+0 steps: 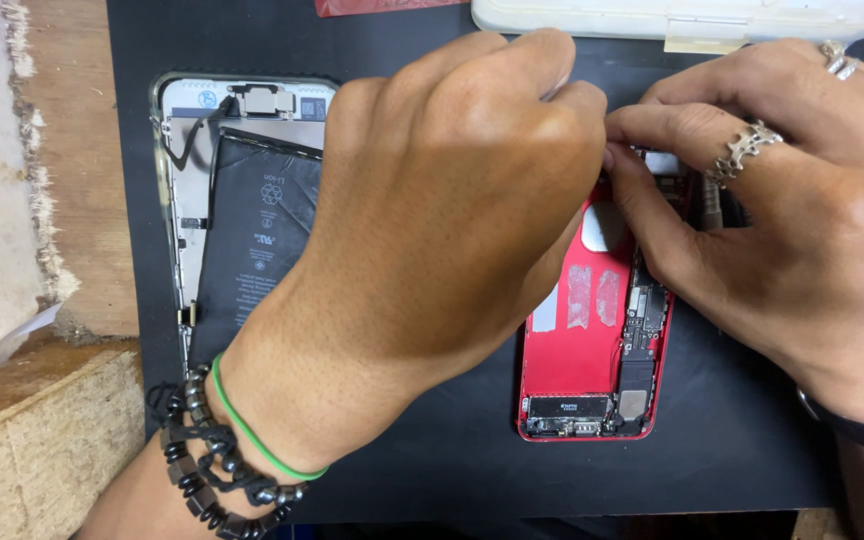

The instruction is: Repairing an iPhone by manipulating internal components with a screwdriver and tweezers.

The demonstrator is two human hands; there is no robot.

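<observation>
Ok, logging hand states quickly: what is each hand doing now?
Left hand: curled shut over the red opened phone shell; grasp hidden.
Right hand: fingers pinched at the shell's top; contents cannot be told.

Rough wooden bench [72, 150], pretty chewed up along the left, with a black mat [452, 460] spread over it. On the mat: an opened red phone shell [577, 370], a second opened phone [242, 200] with its black battery showing, and a white plastic case [692, 18] at the top edge.
</observation>
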